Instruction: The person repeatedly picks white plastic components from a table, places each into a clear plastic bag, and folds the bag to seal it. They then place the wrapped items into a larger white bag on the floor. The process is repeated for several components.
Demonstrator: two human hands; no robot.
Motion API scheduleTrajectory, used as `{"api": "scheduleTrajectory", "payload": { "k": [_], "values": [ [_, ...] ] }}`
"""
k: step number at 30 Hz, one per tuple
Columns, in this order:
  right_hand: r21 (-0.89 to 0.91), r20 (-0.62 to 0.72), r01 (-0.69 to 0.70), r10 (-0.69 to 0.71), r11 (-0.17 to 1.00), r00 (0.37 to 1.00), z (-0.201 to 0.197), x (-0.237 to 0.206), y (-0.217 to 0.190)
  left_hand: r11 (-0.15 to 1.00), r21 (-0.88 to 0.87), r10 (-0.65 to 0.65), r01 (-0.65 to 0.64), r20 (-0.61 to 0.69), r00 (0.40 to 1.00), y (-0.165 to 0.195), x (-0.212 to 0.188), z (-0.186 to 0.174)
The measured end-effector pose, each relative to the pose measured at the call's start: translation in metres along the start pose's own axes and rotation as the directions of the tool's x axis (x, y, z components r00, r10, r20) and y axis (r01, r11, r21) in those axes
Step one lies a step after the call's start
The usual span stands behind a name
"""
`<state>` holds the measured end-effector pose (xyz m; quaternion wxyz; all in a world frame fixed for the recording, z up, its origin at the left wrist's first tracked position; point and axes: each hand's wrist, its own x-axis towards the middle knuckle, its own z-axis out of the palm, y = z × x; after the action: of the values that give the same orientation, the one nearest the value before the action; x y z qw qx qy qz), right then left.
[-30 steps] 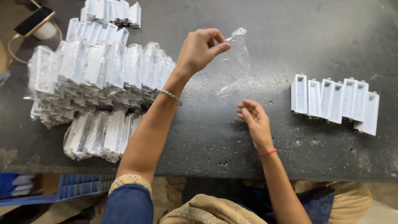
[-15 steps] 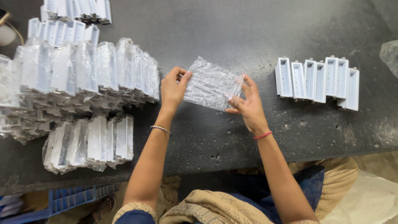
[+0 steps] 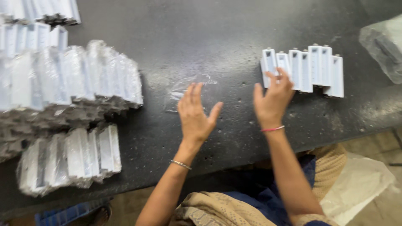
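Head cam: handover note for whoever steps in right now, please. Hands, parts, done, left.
Left hand: open, empty, hovering over the clear bag lying flat on the dark table.
Right hand: open, fingertips reaching the row of white parts, nothing gripped.
Done: bagged parts stacked at left.
Left: the row at right is unbagged; the bag is empty.

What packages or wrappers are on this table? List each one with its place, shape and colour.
Clear plastic bag: flat and empty on the dark table, just beyond the left hand.
Bagged white parts: a big pile at the table's left, in clear film.
Smaller bagged row: near the front left edge, white in clear film.
Crumpled clear bag: far right edge, contents unclear.
Unwrapped white parts: by the right hand.
No labels, signs or screens.
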<state>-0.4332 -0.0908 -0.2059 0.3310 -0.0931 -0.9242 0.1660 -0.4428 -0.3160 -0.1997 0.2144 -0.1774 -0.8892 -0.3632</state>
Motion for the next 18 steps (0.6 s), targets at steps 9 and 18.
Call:
{"api": "scheduleTrajectory", "payload": {
  "k": [9, 18],
  "values": [
    [-0.093, 0.016, 0.054, -0.053, 0.994, 0.998, 0.001, 0.022, 0.050, 0.997, 0.073, -0.035, 0.038, -0.040, 0.999, -0.005, -0.009, 0.039],
    [0.456, 0.670, -0.685, 0.288, 0.568, 0.684, -0.043, -0.021, 0.068, 0.974, -0.121, -0.170, 0.192, 0.165, 0.971, -0.022, 0.003, 0.043]
  ]
}}
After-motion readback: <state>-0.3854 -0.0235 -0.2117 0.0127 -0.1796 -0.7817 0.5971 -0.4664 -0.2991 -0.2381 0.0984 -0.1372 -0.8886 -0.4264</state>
